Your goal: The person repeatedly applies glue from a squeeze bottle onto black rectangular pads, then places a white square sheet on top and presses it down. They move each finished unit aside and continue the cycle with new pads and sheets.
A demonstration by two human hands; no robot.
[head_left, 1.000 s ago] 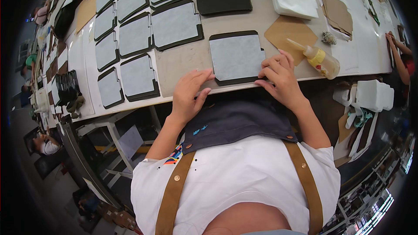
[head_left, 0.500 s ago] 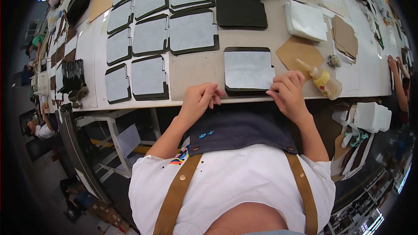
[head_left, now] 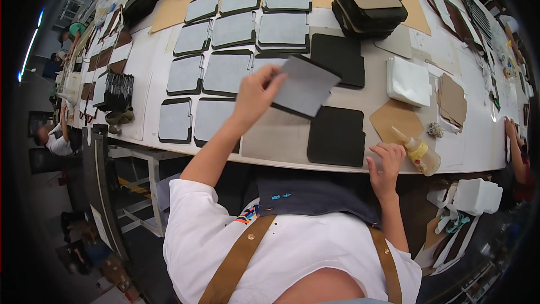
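Note:
My left hand (head_left: 256, 97) is closed on the left edge of a black panel with a grey facing (head_left: 308, 85). The panel is lifted and tilted above the table, partly covering a grey-faced panel behind it. Below it, near the table's front edge, lies a plain black panel (head_left: 336, 136) with a stepped right side; another black panel (head_left: 338, 59) lies farther back. My right hand (head_left: 387, 168) is open at the table edge, fingers apart and holding nothing. It is between the nearer black panel and a squeeze bottle with a yellow band (head_left: 422, 156).
Rows of grey-faced panels (head_left: 232, 29) cover the table's left middle. A tall pile of black pieces (head_left: 368, 14) stands at the back. To the right are white sheets (head_left: 407, 83), brown card pieces (head_left: 451, 101) and a tan sheet (head_left: 388, 119). A co-worker's hands (head_left: 511, 129) show far right.
My left hand has lifted the grey-faced panel up and to the left, baring the black panel. My right hand has left the panel's edge and opened. The whole view has shifted.

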